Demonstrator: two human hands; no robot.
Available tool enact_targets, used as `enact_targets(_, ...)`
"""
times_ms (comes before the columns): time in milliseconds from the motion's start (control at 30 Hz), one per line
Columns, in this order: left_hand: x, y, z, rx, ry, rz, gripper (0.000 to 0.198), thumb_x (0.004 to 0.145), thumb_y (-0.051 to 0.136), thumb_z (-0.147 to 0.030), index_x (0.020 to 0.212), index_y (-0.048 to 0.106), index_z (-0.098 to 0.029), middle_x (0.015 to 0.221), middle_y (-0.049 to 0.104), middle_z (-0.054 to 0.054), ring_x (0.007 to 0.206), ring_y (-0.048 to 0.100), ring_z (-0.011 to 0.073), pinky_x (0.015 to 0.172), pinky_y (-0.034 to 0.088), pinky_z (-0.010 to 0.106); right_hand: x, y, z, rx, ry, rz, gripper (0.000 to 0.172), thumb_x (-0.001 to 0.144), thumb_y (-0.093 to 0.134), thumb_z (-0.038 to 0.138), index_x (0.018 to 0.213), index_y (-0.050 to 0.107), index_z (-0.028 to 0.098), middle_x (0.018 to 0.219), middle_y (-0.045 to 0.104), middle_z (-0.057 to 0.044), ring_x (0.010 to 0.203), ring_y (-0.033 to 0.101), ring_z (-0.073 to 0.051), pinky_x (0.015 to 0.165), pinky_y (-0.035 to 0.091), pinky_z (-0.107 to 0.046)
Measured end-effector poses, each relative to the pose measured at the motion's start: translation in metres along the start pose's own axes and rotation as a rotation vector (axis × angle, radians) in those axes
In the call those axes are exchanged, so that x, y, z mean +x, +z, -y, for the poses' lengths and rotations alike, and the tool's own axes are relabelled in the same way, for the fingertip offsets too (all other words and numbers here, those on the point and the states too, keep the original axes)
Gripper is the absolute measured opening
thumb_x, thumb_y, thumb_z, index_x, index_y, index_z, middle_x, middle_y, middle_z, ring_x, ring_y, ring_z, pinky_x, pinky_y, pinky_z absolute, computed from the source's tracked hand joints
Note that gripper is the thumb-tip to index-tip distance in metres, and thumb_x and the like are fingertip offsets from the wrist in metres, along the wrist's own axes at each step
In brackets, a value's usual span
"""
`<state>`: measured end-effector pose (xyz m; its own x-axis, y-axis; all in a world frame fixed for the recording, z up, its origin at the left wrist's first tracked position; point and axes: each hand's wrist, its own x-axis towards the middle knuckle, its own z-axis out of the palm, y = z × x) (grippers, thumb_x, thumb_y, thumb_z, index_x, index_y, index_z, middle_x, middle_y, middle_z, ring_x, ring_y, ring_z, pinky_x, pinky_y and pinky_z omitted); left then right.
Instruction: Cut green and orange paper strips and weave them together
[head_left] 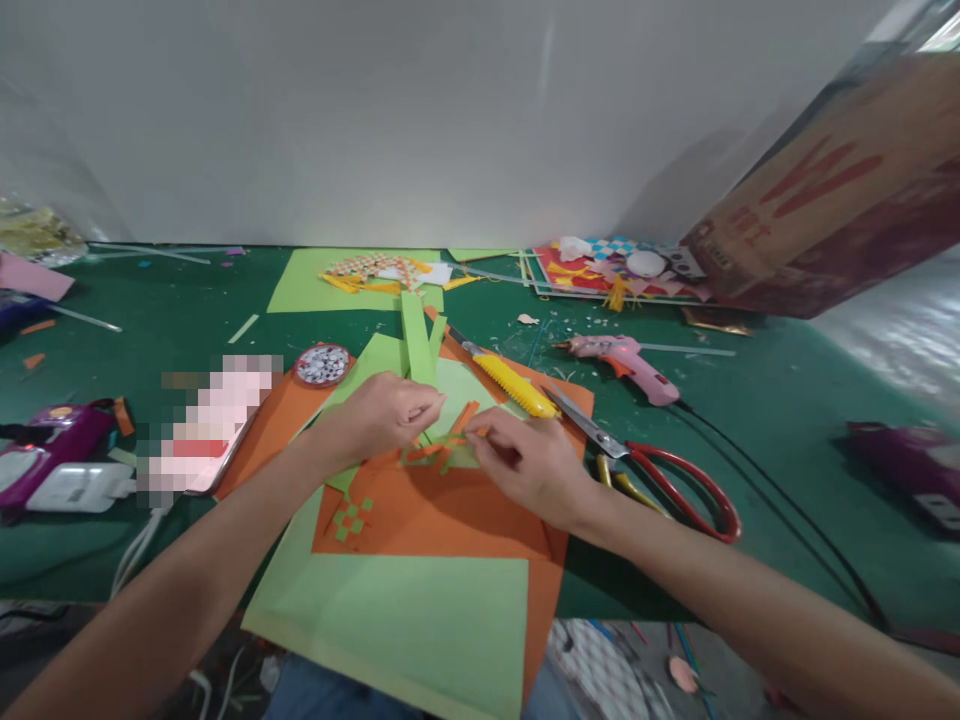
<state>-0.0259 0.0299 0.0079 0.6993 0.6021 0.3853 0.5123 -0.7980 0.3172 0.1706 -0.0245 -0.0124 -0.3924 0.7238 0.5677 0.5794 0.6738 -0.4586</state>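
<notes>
My left hand (386, 412) is closed above the paper, its fingertips curled in; what they hold is hidden. Thumb and forefinger of my right hand (529, 465) pinch the end of a thin green paper strip (453, 438). Between the hands, orange paper strips (421, 456) curl and cross with green ones. Beneath lies an orange paper sheet (435, 520) on larger light green paper (405, 610). A small green-and-orange woven paper check (351, 520) rests on the orange sheet, below my left hand. Wider green paper strips (417, 335) lie just beyond the hands.
Right of the hands lie a yellow utility knife (517, 385), red-handled scissors (682, 490) and a pink glue gun (626, 365) with its cord. To the left are a round dish of googly eyes (322, 365), a phone (217, 430) and a white plug (82, 487). A paper bag (832, 190) stands back right.
</notes>
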Motion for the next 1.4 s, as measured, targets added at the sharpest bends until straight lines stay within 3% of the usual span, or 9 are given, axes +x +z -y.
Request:
enact_targets(200,0.001,0.003,-0.004,0.065,0.028,0.190,0.033,0.090,0.037,-0.022,0.058,0.036,-0.018,0.053,0.039,-0.004,0.047,0.032,0.0099,0.049,0.019,0.026,0.012,-0.013,0.006,0.416,0.483,-0.086,0.009,0.080,0.047,0.025,0.073,0.050,0.020,0.042,0.031,0.010,0.036,0.025,-0.006,0.038,0.017,-0.020)
enact_targets(333,0.002,0.005,-0.017,0.096,0.001,0.310,0.028,0.086,0.051,-0.037,0.067,0.045,-0.018,0.060,0.051,-0.003,0.052,0.045,0.0120,0.050,0.022,0.026,0.018,-0.016,-0.004,0.623,0.629,-0.241,0.008,0.074,0.051,0.027,0.070,0.052,0.020,0.047,0.028,0.010,0.041,0.022,-0.006,0.040,0.016,-0.021)
enact_targets(400,0.003,0.005,-0.021,0.103,-0.018,0.354,0.020,0.083,0.054,-0.036,0.075,0.049,-0.018,0.061,0.052,-0.003,0.054,0.049,0.0137,0.051,0.024,0.026,0.020,-0.015,-0.009,0.709,0.670,-0.278,0.008,0.073,0.053,0.027,0.069,0.052,0.020,0.048,0.027,0.009,0.043,0.021,-0.006,0.042,0.017,-0.021)
enact_targets(600,0.005,0.002,-0.022,0.056,-0.071,0.435,0.005,0.074,0.050,-0.017,0.075,0.046,-0.020,0.062,0.053,-0.003,0.053,0.049,0.0142,0.052,0.028,0.027,0.021,-0.014,-0.007,0.805,0.729,-0.247,0.008,0.069,0.056,0.027,0.068,0.052,0.020,0.048,0.028,0.009,0.044,0.021,-0.006,0.043,0.017,-0.022)
enact_targets(800,0.001,0.002,-0.017,0.013,-0.057,0.358,0.011,0.074,0.046,-0.010,0.077,0.043,-0.020,0.062,0.053,-0.003,0.052,0.046,0.0137,0.050,0.025,0.025,0.021,-0.014,-0.006,0.813,0.751,-0.215,0.010,0.069,0.056,0.029,0.068,0.052,0.020,0.049,0.029,0.009,0.045,0.021,-0.006,0.043,0.018,-0.022)
enact_targets(1000,0.001,0.001,-0.010,-0.101,-0.082,0.304,0.011,0.078,0.043,-0.009,0.078,0.043,-0.019,0.060,0.048,-0.005,0.049,0.041,0.0107,0.050,0.026,0.023,0.020,-0.014,-0.009,0.848,0.739,-0.227,0.009,0.068,0.057,0.027,0.066,0.053,0.019,0.048,0.029,0.009,0.046,0.021,-0.006,0.043,0.016,-0.022)
enact_targets(1167,0.003,-0.003,-0.008,-0.226,-0.146,0.282,0.009,0.085,0.044,-0.013,0.080,0.043,-0.019,0.066,0.053,-0.005,0.051,0.043,0.0087,0.052,0.029,0.020,0.022,-0.015,-0.011,0.892,0.732,-0.284,0.006,0.067,0.056,0.023,0.065,0.053,0.019,0.047,0.029,0.009,0.044,0.022,-0.005,0.042,0.018,-0.021)
enact_targets(1400,0.005,-0.005,-0.012,-0.306,-0.230,0.255,0.011,0.086,0.044,-0.014,0.077,0.042,-0.020,0.063,0.049,-0.007,0.049,0.041,0.0071,0.050,0.030,0.019,0.023,-0.015,-0.010,0.946,0.729,-0.294,0.013,0.070,0.063,0.029,0.068,0.054,0.020,0.046,0.034,0.009,0.042,0.030,-0.005,0.041,0.025,-0.021)
